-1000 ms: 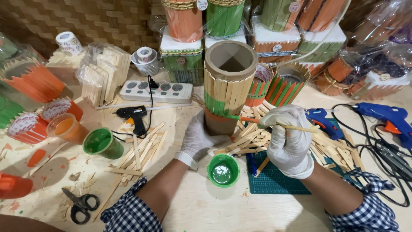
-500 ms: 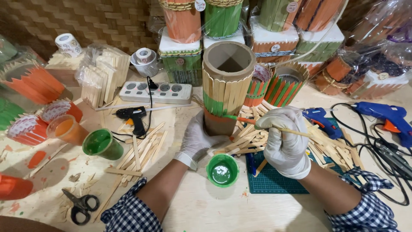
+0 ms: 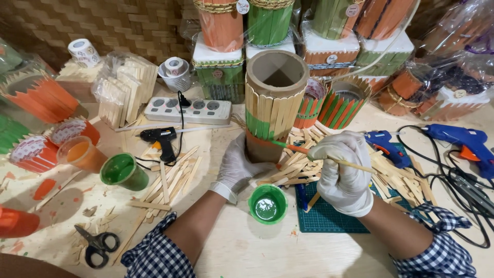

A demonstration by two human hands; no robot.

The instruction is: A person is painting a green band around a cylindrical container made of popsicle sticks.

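Note:
A tall cardboard tube clad in wooden sticks (image 3: 274,98) stands upright at the table's middle, its lower sticks painted green with an orange band. My left hand (image 3: 237,167), in a white glove, grips the tube's base. My right hand (image 3: 343,170), also gloved, holds a thin paintbrush (image 3: 309,151) whose orange tip touches the tube's lower right side. A small green cup of green paint (image 3: 268,204) sits in front of the tube, between my arms.
Loose wooden sticks (image 3: 170,177) lie around a black glue gun (image 3: 160,140); two blue glue guns (image 3: 465,144) with cables at right. Green (image 3: 122,171) and orange (image 3: 81,153) paint cups, scissors (image 3: 98,243), a power strip (image 3: 195,110), a green cutting mat (image 3: 329,216), finished stick-clad containers behind.
The brush tip has shifted slightly along the tube's lower band. Both hands stay in nearly the same place.

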